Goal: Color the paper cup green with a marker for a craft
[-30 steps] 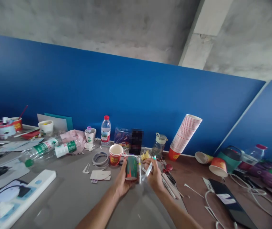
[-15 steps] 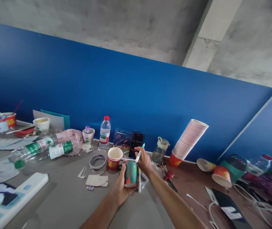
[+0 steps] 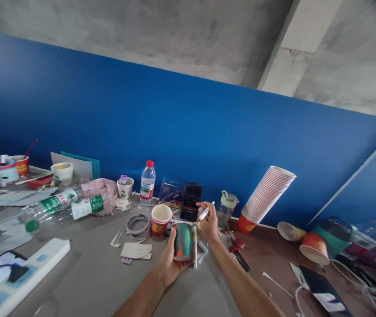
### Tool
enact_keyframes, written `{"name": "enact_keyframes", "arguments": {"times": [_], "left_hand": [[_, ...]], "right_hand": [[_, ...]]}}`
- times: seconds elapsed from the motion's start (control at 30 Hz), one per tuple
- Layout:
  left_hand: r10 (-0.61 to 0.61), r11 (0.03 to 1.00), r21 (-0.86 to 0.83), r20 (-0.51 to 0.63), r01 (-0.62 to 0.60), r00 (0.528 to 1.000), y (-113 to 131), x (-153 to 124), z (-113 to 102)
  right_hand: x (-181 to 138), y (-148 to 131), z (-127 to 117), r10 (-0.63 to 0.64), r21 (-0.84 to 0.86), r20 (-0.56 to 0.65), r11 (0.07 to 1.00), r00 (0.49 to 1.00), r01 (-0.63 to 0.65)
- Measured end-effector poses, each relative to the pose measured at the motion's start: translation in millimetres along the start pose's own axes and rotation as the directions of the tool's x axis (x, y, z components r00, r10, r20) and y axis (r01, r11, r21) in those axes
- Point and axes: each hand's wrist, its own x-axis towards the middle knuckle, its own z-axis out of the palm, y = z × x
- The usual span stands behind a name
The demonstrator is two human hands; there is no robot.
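Note:
My left hand (image 3: 168,266) is wrapped round a painted paper cup (image 3: 183,242), green with red-orange streaks, held above the grey table. My right hand (image 3: 209,224) grips a white marker (image 3: 205,213) that points up and to the right, apart from the cup. Just behind, a dark phone (image 3: 189,213) leans upright with its screen lit. Close on the left stands a red-and-white paper cup (image 3: 160,220). A thin white stick (image 3: 195,247) lies beside the painted cup, between my hands.
Tape rolls (image 3: 138,226) and cut card pieces (image 3: 136,250) lie to the left, near plastic bottles (image 3: 87,207) and a power strip (image 3: 32,279). On the right are a glass jar (image 3: 226,209), a tall cup stack (image 3: 265,200) and a dark phone (image 3: 320,288). A blue partition (image 3: 181,123) closes the back.
My right hand has drawn the marker away from the painted cup, to the right. The left hand still holds the cup in nearly the same place. The whole view has shifted slightly.

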Motion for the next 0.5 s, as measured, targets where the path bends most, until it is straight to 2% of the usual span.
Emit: {"name": "enact_keyframes", "arguments": {"times": [0.07,0.2,0.33,0.5], "left_hand": [[0.006,1.000,0.010,-0.004,-0.006,1.000,0,1,0],[-0.012,1.000,0.007,0.052,0.012,0.999,-1,2,-1],[0.010,1.000,0.027,0.136,-0.014,0.991,-1,-1,-3],[0.039,0.996,0.069,0.122,-0.048,0.992,0,-7,-1]], "right_hand": [[-7,-17,-5,0.100,0.191,-0.075,0.978,0.992,-0.084],[-25,-51,-16,0.183,0.432,-0.039,0.890,0.982,-0.149],[-38,-79,-20,0.260,0.504,0.003,0.834,0.966,-0.226],[-44,-88,-21,0.284,0.546,0.006,0.802,0.959,-0.241]]}}
